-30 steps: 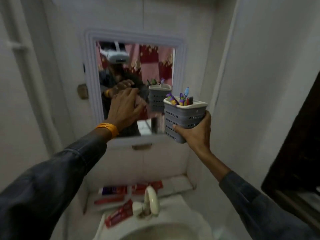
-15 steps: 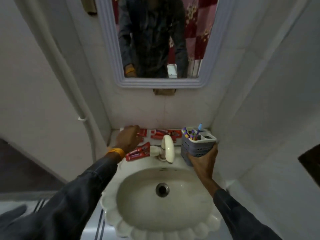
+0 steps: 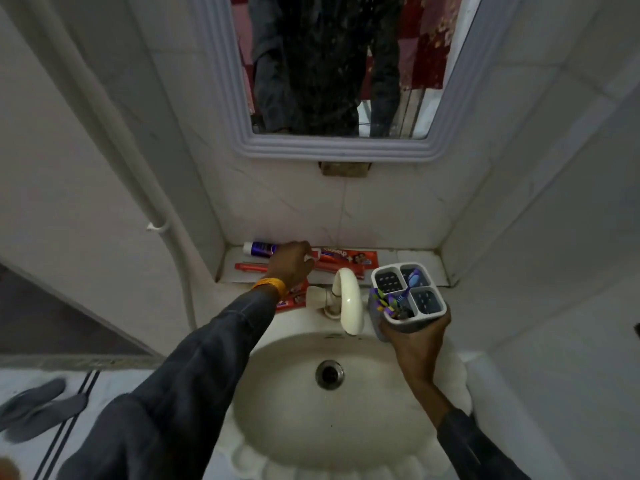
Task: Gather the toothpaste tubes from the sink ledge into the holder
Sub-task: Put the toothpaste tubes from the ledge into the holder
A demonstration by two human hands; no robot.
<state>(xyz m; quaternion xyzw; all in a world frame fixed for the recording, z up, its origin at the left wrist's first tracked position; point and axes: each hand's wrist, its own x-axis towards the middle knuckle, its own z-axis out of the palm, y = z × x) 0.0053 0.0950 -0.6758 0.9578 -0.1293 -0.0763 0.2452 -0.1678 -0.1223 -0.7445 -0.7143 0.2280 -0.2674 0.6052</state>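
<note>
Several toothpaste tubes lie on the tiled ledge (image 3: 415,258) behind the sink: a purple and white tube (image 3: 258,248) at the back left, a red tube (image 3: 349,258) at the back centre, a thin red one (image 3: 249,267) in front, and another red tube (image 3: 294,299) on the sink rim under my wrist. My left hand (image 3: 291,265) rests palm-down over them, fingertips at the back red tube's white cap; its grip is hidden. My right hand (image 3: 419,344) holds the grey four-compartment holder (image 3: 391,265) upright over the sink's right rim, with toothbrushes (image 3: 391,303) in it.
A cream tap (image 3: 349,299) stands between my two hands. The white basin (image 3: 311,410) with its drain (image 3: 329,374) lies below. A framed mirror (image 3: 446,109) hangs above the ledge. A white pipe (image 3: 166,237) runs down the left wall, and grey slippers (image 3: 34,410) lie on the floor.
The view tilted down from the mirror to the sink. My right hand lowered the holder to the sink's right rim. My left hand came down onto the tubes and shifted slightly right.
</note>
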